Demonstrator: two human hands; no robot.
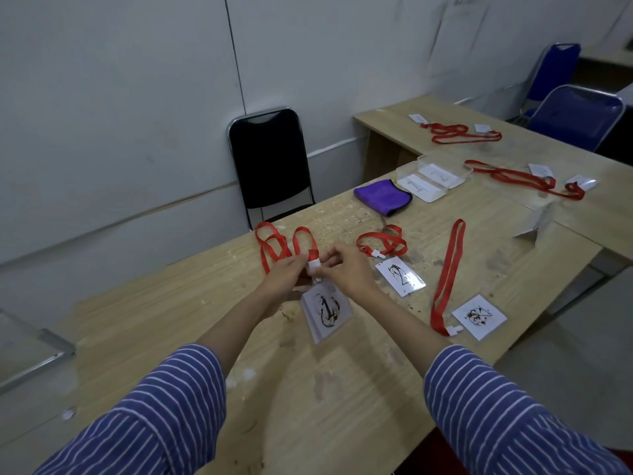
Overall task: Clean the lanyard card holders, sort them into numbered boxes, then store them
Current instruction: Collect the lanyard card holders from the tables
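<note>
You pinch the white clip (314, 265) with both hands, left hand (286, 274) and right hand (346, 269) together.
Steady the smudged card holder (326, 311) hanging below them; fetch the purple cloth (382, 197) beyond your right.

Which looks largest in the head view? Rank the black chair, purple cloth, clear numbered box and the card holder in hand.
1. black chair
2. card holder, though nearness to the camera inflates it
3. clear numbered box and purple cloth, too alike to rank

Worn matt wood table (342, 389), glossy plastic card holder (327, 311)
</note>
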